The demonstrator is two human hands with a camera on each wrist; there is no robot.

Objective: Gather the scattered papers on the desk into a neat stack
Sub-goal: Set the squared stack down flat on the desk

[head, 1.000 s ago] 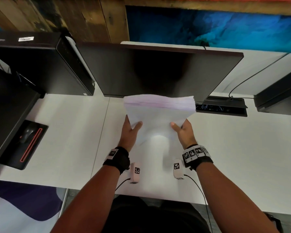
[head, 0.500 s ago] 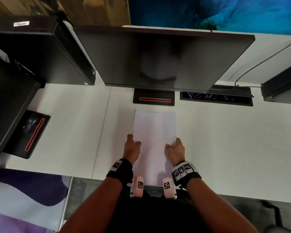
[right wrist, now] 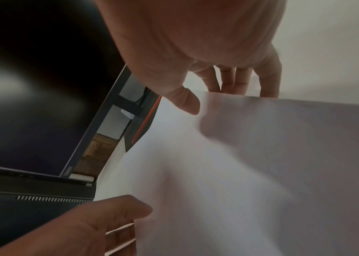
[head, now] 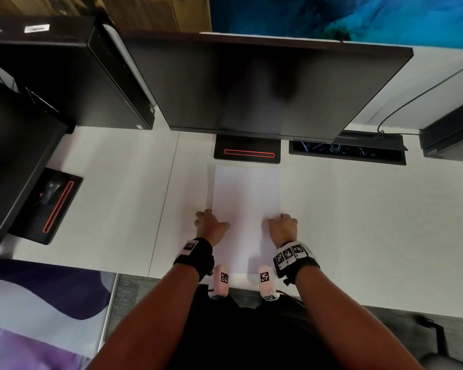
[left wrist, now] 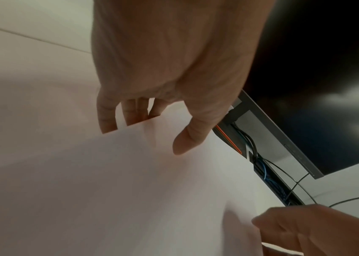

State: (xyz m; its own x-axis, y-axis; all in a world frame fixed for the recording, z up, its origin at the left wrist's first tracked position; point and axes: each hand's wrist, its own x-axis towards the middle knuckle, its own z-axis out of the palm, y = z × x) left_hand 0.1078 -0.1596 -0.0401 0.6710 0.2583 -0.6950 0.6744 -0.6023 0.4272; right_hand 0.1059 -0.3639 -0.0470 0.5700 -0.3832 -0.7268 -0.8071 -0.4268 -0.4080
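Observation:
A squared stack of white papers [head: 246, 206] lies flat on the white desk [head: 358, 222], its long side running from the monitor base toward the front edge. My left hand [head: 211, 225] grips its left edge. In the left wrist view the left hand [left wrist: 147, 131] has its fingers tucked behind the paper stack's [left wrist: 130, 190] edge and its thumb on top. My right hand [head: 282, 227] grips the right edge the same way. The right wrist view shows the right hand [right wrist: 224, 98] with its thumb on the paper stack [right wrist: 250, 173] and its fingers behind the edge.
A dark monitor [head: 251, 84] stands just beyond the stack, its base [head: 247, 153] touching the stack's far end. A cable tray [head: 348, 152] is recessed at the right. A computer tower [head: 64, 76] and a mouse [head: 51, 189] sit at the left.
A second ago both hands held the stack raised and tilted before the monitor. It came down flat onto the desk, and the hands have slid back along its side edges.

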